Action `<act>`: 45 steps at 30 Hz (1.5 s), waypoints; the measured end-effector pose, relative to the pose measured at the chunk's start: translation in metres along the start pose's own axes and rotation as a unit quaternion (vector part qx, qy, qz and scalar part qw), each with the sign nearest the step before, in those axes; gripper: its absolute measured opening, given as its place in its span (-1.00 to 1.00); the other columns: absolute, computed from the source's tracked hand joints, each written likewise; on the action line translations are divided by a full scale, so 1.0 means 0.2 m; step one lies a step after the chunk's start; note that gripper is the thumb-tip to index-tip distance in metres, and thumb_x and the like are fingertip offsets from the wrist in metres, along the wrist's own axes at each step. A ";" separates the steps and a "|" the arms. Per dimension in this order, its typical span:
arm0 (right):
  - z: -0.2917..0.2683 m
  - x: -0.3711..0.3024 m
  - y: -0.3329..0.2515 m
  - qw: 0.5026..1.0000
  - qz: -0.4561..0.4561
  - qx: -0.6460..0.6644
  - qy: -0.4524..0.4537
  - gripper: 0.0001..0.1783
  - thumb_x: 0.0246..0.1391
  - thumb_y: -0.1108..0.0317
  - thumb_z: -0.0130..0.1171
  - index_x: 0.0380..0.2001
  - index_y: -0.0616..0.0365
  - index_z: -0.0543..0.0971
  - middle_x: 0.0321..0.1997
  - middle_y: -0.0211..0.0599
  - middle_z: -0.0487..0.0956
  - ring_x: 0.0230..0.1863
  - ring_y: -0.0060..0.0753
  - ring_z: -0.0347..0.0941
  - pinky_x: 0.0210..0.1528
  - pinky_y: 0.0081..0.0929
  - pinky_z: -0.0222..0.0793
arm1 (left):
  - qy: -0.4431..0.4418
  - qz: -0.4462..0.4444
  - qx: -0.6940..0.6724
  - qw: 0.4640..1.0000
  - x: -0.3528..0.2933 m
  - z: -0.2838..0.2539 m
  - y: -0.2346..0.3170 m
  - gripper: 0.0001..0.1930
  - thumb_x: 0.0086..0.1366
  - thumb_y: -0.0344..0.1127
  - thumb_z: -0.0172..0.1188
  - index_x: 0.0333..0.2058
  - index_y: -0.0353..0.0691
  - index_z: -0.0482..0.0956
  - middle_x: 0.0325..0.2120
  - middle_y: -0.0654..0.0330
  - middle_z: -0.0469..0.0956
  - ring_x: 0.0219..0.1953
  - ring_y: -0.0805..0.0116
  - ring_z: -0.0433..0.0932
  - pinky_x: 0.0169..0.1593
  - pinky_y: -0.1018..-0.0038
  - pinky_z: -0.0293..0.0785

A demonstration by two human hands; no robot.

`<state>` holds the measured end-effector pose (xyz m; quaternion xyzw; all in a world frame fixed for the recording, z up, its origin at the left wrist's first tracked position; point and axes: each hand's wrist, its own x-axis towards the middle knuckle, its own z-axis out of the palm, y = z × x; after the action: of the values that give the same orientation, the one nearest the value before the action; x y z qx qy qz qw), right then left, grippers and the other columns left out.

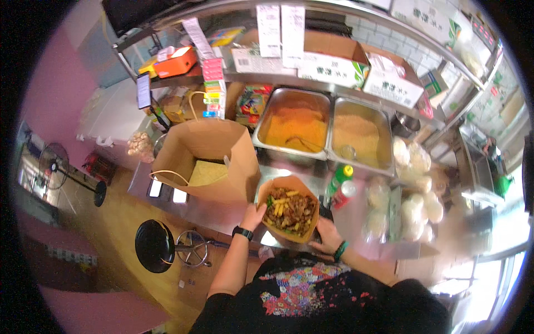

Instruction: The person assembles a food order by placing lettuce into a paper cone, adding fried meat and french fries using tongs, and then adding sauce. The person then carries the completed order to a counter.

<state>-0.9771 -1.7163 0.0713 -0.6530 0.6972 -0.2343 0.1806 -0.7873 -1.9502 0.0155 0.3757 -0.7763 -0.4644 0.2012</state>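
Between my hands is an open brown paper food box [289,185], tilted toward me and filled with browned meat pieces [300,210] and yellow strips like fries. My left hand [254,216], with a dark watch at the wrist, grips its left edge. At the lower right side my right hand [327,236], wearing a green wristband, holds the same box, its fingers partly hidden. Just left of the box stands a large open brown paper bag [242,167] with a flat tan piece lying inside. A green bottle [341,177] and a red-and-silver can [344,192] stand to the right.
Two steel trays of orange [295,132] and tan powder [359,136] sit behind the box. Plastic-wrapped pale round items [414,214] are at the right. Overhead, a shelf carries cartons [334,68] and hanging paper slips [268,33]. A black stool [153,245] stands lower left.
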 end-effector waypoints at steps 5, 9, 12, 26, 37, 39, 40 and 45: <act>0.13 -0.06 0.11 0.966 0.003 -0.254 -0.044 -0.50 -0.14 0.11 0.06 -0.06 0.00 0.39 0.15 -0.31 0.20 0.25 -0.21 -0.07 0.23 -0.14 -0.15 | -0.067 -0.111 0.067 0.989 0.05 -0.03 0.04 -0.58 0.15 -0.11 -0.10 -0.34 -0.48 0.42 -0.52 -0.22 0.46 -0.35 -0.11 0.46 -0.30 0.23 0.33; 0.15 -0.12 0.13 0.967 0.045 -0.250 -0.008 -0.47 -0.18 0.16 0.09 -0.06 0.02 0.37 0.17 -0.38 0.17 0.25 -0.23 -0.07 0.22 -0.16 -0.12 | -0.092 -0.125 0.072 0.985 0.07 -0.03 0.04 -0.62 0.11 -0.18 -0.12 -0.38 -0.48 0.43 -0.47 -0.25 0.45 -0.33 -0.13 0.44 -0.32 0.19 0.33; 0.11 -0.16 0.12 0.965 0.079 -0.249 -0.023 -0.43 -0.19 0.17 0.10 -0.02 0.03 0.34 0.20 -0.39 0.13 0.25 -0.22 -0.08 0.22 -0.16 -0.11 | -0.118 -0.122 0.083 0.982 0.09 -0.03 -0.03 -0.60 0.10 -0.18 -0.11 -0.46 -0.53 0.42 -0.48 -0.34 0.40 -0.34 -0.22 0.39 -0.33 0.12 0.30; -0.04 -0.19 0.16 0.937 0.312 -0.153 0.041 -0.09 -0.28 0.14 0.22 0.16 0.06 0.05 0.13 -0.01 0.15 0.15 0.02 0.05 0.17 -0.10 -0.05 | -0.080 0.031 0.153 0.984 0.06 0.03 -0.14 -0.72 0.12 -0.33 -0.17 -0.62 -0.44 0.36 -0.61 -0.22 0.38 -0.52 -0.19 0.36 -0.45 0.08 0.27; 0.07 -0.35 0.13 0.891 0.414 -0.179 0.044 -0.02 -0.30 0.22 0.27 0.16 0.29 -0.03 0.07 0.03 0.19 0.08 0.01 0.10 0.11 -0.24 0.04 | -0.142 -0.121 0.054 0.981 0.04 -0.02 0.12 -0.72 0.13 -0.30 -0.19 -0.51 -0.44 0.36 -0.59 -0.21 0.40 -0.49 -0.18 0.38 -0.34 0.07 0.28; 0.07 -0.40 0.16 0.891 0.421 -0.167 0.029 -0.02 -0.26 0.20 0.24 0.17 0.29 -0.07 0.14 0.08 0.12 0.14 0.03 0.03 0.16 -0.24 -0.01 | -0.127 -0.086 0.029 0.988 0.02 -0.05 0.17 -0.72 0.16 -0.29 -0.20 -0.52 -0.42 0.36 -0.58 -0.19 0.38 -0.47 -0.17 0.36 -0.33 0.08 0.28; 0.06 -0.42 0.18 0.902 0.402 -0.144 0.055 -0.11 -0.22 0.21 0.21 0.13 0.32 0.03 0.13 0.11 0.15 0.15 0.06 0.04 0.17 -0.22 -0.04 | -0.106 -0.028 0.034 0.993 0.01 -0.03 0.13 -0.72 0.17 -0.29 -0.20 -0.51 -0.42 0.36 -0.59 -0.18 0.38 -0.47 -0.17 0.35 -0.33 0.08 0.28; -0.17 -0.41 0.31 0.804 0.479 0.118 0.332 -0.64 0.06 0.23 0.00 -0.15 0.27 0.43 -0.35 -0.28 0.48 -0.44 -0.55 0.40 -0.46 -0.67 0.33 | -0.047 -0.036 0.008 0.998 -0.01 -0.04 0.15 -0.72 0.19 -0.27 -0.16 -0.51 -0.40 0.36 -0.57 -0.16 0.39 -0.45 -0.14 0.36 -0.32 0.10 0.28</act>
<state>-1.0418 -1.6285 0.0603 -0.0925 0.9057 -0.4006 0.1030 -0.7923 -1.9444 0.0447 0.3824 -0.7749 -0.4821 0.1447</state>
